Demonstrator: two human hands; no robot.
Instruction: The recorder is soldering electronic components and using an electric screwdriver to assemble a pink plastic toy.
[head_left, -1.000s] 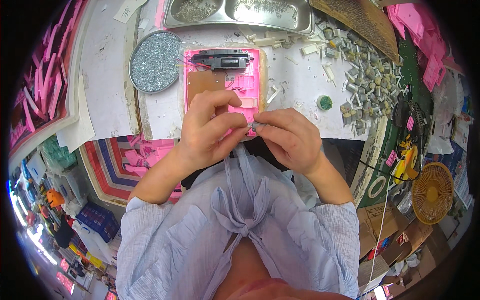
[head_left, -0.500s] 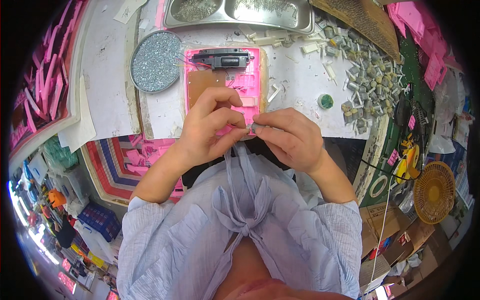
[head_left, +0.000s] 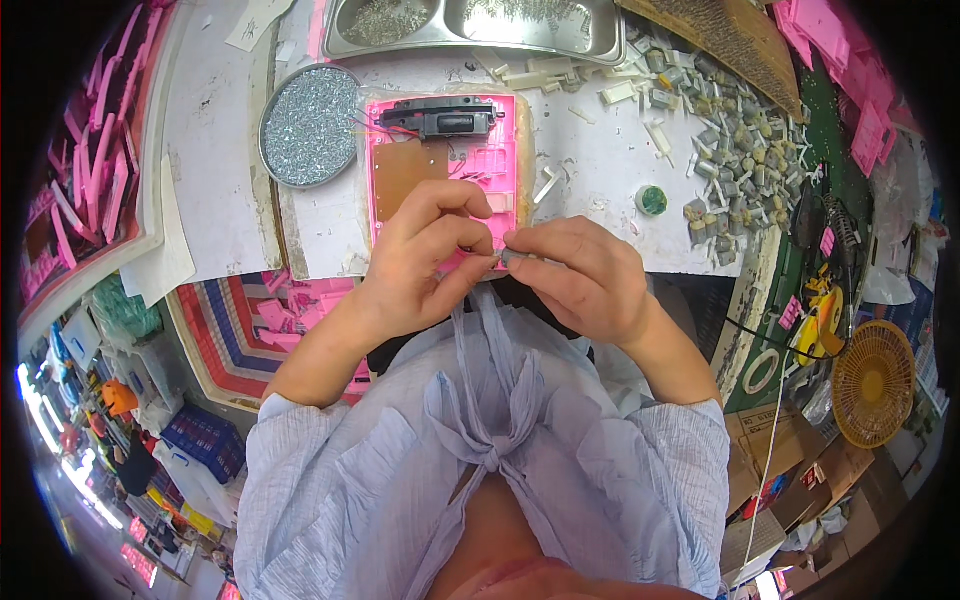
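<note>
Over the near edge of a pink plastic housing (head_left: pixel 505 150), both my hands meet at a small grey metal part (head_left: pixel 512 257), like the motors in the pile at the right. My right hand (head_left: pixel 590 275) pinches this part between thumb and fingers. The thumb and index finger of my left hand (head_left: pixel 420 260) are pressed together at its left end; what they hold there is too small to make out. Inside the housing are a black plastic unit (head_left: pixel 455 120) with thin wires and a brown board (head_left: pixel 405 175), partly hidden by my left hand.
A round tray of small screws (head_left: pixel 310 125) stands to the left, a metal tray (head_left: pixel 480 45) with small metal parts at the back. Grey motors (head_left: pixel 720 185) and white plastic pieces lie heaped at the right. A small green-topped round container (head_left: pixel 651 201) sits before them.
My hands stay together at the grey part, with only slight finger movement. The left hand's upper fingers have shifted a little to the right and nearer to me.
</note>
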